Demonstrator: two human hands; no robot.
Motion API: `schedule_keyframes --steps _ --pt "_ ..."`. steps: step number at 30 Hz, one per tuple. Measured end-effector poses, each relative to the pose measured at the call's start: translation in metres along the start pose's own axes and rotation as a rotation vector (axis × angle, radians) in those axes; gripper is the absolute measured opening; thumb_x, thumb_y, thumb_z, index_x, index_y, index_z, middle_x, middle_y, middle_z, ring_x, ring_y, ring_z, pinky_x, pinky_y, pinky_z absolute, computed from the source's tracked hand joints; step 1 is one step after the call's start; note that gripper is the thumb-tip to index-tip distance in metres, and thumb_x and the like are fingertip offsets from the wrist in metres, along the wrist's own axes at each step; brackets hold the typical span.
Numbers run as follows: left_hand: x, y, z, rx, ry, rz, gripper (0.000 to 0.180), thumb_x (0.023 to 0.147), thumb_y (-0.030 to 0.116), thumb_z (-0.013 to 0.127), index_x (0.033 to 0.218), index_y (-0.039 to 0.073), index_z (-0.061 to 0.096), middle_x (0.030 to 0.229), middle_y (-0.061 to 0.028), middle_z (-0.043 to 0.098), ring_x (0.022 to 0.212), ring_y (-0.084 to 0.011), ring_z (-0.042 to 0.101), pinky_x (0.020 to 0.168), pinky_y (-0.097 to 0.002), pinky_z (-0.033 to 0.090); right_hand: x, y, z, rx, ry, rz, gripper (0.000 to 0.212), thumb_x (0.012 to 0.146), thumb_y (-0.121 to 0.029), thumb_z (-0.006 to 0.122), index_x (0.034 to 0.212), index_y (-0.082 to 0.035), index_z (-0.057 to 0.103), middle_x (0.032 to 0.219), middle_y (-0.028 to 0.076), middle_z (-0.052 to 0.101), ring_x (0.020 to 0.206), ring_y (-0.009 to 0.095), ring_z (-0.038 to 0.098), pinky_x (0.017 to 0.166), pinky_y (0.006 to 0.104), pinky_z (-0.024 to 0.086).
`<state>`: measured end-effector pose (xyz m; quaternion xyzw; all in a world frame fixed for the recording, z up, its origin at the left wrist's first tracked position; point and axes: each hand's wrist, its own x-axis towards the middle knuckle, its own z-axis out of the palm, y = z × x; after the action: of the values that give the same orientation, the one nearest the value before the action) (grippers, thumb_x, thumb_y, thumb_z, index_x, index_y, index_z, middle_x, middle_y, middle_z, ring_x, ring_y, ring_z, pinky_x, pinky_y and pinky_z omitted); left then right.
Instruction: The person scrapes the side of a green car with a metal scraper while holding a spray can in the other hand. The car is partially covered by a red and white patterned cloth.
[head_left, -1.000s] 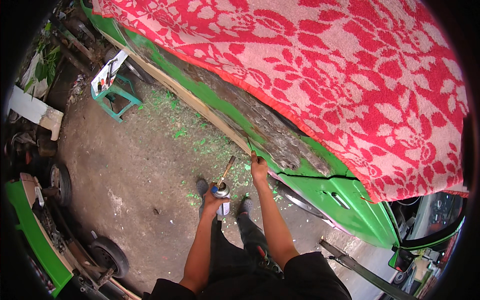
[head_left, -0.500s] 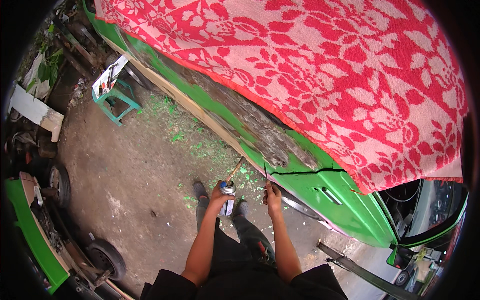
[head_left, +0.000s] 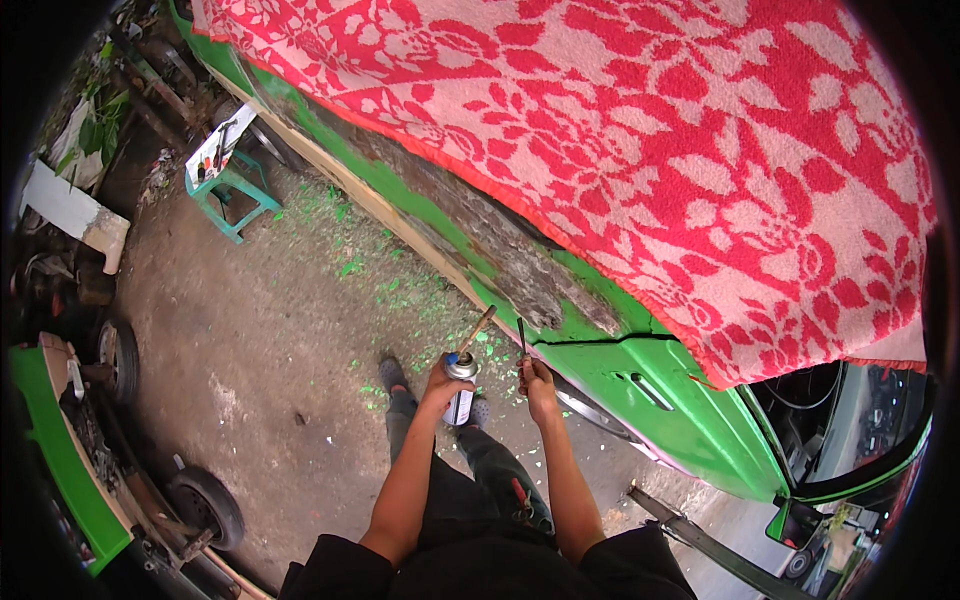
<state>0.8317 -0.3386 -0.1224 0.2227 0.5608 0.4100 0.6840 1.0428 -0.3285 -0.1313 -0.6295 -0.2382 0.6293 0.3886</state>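
Left hand (head_left: 442,382) closed around a small metal can (head_left: 460,385), upright, with a thin wooden stick (head_left: 477,329) slanting up out of its top; contents hidden. Right hand (head_left: 538,378) just beside, fist shut on a slim dark tool (head_left: 522,338) pointing up. Beyond, green car panel (head_left: 640,385), scraped bare patch (head_left: 520,280), red flowered blanket (head_left: 650,150) above. Farther left, green stool (head_left: 232,185).

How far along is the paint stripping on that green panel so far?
Partly done, it seems: a long bare, dark strip runs along the green body panel, with green flakes on the ground. In hand: the left hand grips a gas torch can, the right hand a thin scraper. Green paint on the rest of the panel remains.
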Motion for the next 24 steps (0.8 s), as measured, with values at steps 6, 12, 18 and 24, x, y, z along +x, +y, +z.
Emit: schedule_keyframes --steps 6,12,18,24 --pt "0.005 -0.013 0.000 -0.003 0.018 0.019 0.059 0.050 -0.006 0.074 0.104 0.005 0.052 0.092 -0.0039 0.062 0.085 -0.0182 0.061 0.073 -0.0311 0.049 0.012 -0.014 0.010 0.148 -0.079 0.160 0.027 0.095 -0.032 0.055 0.088 -0.006 0.059 0.064 -0.004 0.045 0.054 0.007 0.038 0.049 0.0225 0.030" --pt "0.007 -0.022 0.000 -0.021 0.002 0.063 0.060 0.049 -0.007 0.074 0.103 0.005 0.052 0.092 -0.0045 0.061 0.087 -0.0182 0.060 0.073 -0.0313 0.049 0.019 -0.015 0.015 0.167 -0.098 0.167 0.027 0.094 -0.032 0.054 0.085 -0.007 0.058 0.064 -0.004 0.045 0.052 0.006 0.038 0.046 0.0225 0.028" --pt "0.005 -0.025 0.001 -0.067 -0.011 0.085 0.058 0.049 -0.010 0.074 0.101 0.006 0.052 0.091 -0.0039 0.059 0.086 -0.0182 0.060 0.074 -0.0313 0.050 0.022 -0.016 0.019 0.136 -0.090 0.137 0.025 0.093 -0.031 0.053 0.086 -0.008 0.057 0.064 -0.005 0.044 0.052 0.005 0.036 0.046 0.0222 0.028" --pt "-0.015 -0.011 -0.002 0.020 0.057 0.021 0.062 0.052 -0.006 0.076 0.107 0.007 0.052 0.096 -0.0041 0.061 0.093 -0.0190 0.061 0.079 -0.0342 0.049 0.048 -0.004 0.018 0.047 -0.052 0.062 0.023 0.094 -0.032 0.053 0.086 -0.010 0.056 0.066 -0.006 0.043 0.053 0.004 0.035 0.046 0.0212 0.028"
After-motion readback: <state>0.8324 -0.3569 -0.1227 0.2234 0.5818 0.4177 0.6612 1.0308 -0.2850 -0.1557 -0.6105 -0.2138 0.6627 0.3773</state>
